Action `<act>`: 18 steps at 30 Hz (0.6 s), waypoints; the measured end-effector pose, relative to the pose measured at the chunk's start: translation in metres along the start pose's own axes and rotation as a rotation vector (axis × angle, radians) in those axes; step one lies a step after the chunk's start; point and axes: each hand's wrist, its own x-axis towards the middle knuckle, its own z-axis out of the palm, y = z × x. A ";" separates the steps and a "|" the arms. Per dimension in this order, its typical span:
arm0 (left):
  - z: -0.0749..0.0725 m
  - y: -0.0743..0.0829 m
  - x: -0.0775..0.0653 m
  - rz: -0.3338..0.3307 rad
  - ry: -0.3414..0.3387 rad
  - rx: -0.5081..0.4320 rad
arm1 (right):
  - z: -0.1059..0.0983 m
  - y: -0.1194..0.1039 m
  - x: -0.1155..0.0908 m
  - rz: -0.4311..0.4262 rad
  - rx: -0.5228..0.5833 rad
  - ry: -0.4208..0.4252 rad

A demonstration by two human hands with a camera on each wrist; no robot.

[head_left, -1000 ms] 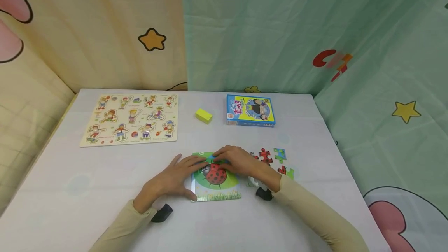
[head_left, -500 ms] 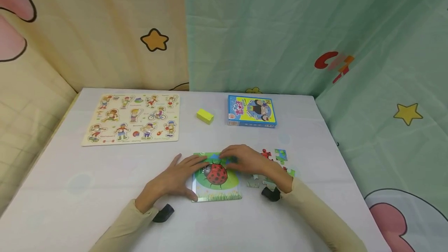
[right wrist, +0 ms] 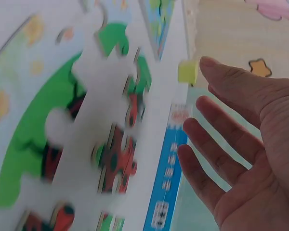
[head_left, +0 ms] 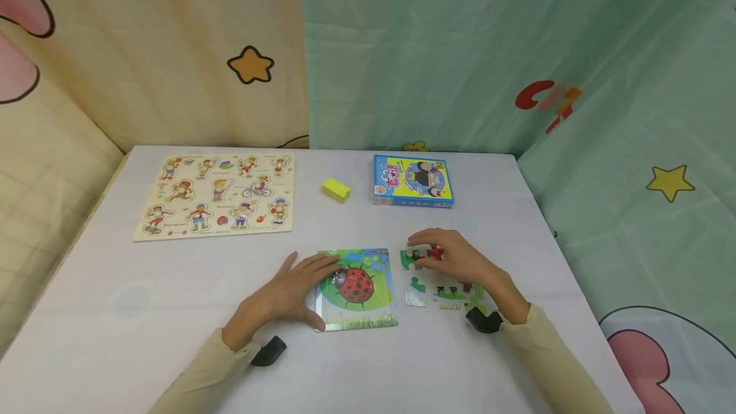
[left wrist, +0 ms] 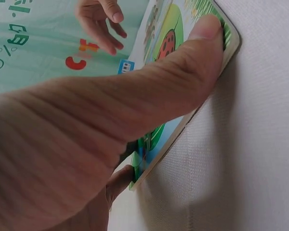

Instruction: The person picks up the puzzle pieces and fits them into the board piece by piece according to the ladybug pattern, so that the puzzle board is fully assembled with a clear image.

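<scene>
A square ladybug picture board (head_left: 376,318) lies in the middle of the table in the head view. My left hand (head_left: 290,292) rests on its left side, fingers spread over the upper part. In the left wrist view the thumb (left wrist: 207,29) presses on the grassy corner. My right hand (head_left: 460,260) is above the loose jigsaw pieces to the right of the board, fingers loosely bent and holding nothing. Among these are a green and white piece (head_left: 415,294) and, in the right wrist view, a red and black piece (right wrist: 118,161). The hand partly hides several pieces.
Back left lies a board with sports figures (head_left: 215,209). A yellow block (head_left: 336,190) and a blue and yellow box (head_left: 413,197) stand at the back. Curtains (head_left: 402,50) hang behind the table. Black wrist devices sit below both hands.
My right hand has left the top right of the ladybug board and moved right over the loose pieces, uncovering the picture's top right corner. My left hand has stayed in place.
</scene>
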 end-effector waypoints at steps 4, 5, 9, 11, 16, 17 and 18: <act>-0.001 0.001 0.000 -0.008 0.000 -0.009 | -0.008 0.012 -0.014 0.067 0.004 0.039; -0.001 0.002 0.000 -0.010 -0.001 -0.011 | -0.010 0.014 -0.016 0.080 -0.005 0.045; -0.002 0.003 0.000 -0.012 -0.003 -0.016 | -0.015 0.025 -0.026 0.110 -0.028 0.062; -0.002 0.003 0.000 -0.013 -0.004 -0.015 | -0.018 0.030 -0.030 0.117 -0.039 0.071; -0.002 0.003 -0.001 -0.009 0.003 -0.006 | -0.025 0.039 -0.038 0.138 -0.043 0.078; -0.002 0.003 -0.001 -0.009 0.005 0.001 | -0.026 0.042 -0.040 0.142 -0.041 0.075; -0.001 0.003 -0.001 -0.009 0.007 0.009 | -0.027 0.044 -0.041 0.145 -0.035 0.070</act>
